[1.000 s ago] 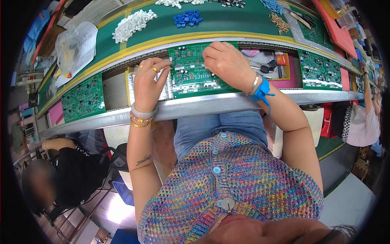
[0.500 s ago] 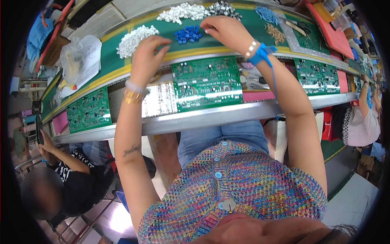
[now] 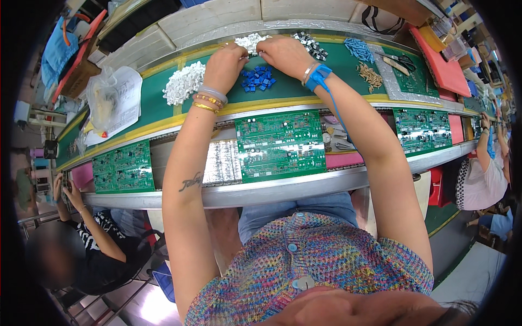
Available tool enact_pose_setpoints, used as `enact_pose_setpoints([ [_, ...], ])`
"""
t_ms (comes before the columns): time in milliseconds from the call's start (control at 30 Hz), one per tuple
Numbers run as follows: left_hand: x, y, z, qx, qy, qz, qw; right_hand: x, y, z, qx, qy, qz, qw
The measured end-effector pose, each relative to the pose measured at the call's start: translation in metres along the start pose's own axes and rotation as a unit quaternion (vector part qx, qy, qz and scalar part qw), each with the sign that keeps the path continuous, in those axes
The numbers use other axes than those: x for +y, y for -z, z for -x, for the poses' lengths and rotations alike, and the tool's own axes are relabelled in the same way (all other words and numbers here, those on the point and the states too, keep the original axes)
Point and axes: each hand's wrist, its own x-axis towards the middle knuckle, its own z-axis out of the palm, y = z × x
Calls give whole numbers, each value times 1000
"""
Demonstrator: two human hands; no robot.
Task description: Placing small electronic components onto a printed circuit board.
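My left hand (image 3: 224, 66) is at the front left of the far pile of small white parts (image 3: 251, 42), its fingers bent in toward the thumb. Facing it, my right hand (image 3: 286, 55) reaches to the same pile from the right, with thumb and fingertips drawn together. Whatever the fingertips of either hand hold is too small to make out. Just nearer than both hands lies a heap of small blue components (image 3: 258, 79). A larger pile of white connectors (image 3: 185, 82) sits left of my left hand. A blue strap with a cord (image 3: 319, 77) circles my right wrist.
Green circuit boards (image 3: 280, 144) lie along the rail (image 3: 261, 190) before me. Black-and-white parts (image 3: 311, 45), blue parts (image 3: 359, 49), tan parts (image 3: 369, 77) and scissors (image 3: 405, 61) are to the right. A plastic bag (image 3: 103, 103) rests on paper at left. Other people sit on both sides.
My left hand has moved right and away from me, to the far white pile. My right hand has shifted slightly left, and its fingertips are closer to the left hand's. The view has tilted up.
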Motion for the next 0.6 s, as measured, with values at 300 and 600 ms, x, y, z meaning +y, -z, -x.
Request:
enact_pose_setpoints([
  [300, 61, 86, 87, -12, 158, 215, 964, -77, 83, 85, -79, -149, -254, 952],
  [600, 124, 105, 181, -90, 297, 296, 903, -144, 77, 172, -62, -172, -254, 950],
])
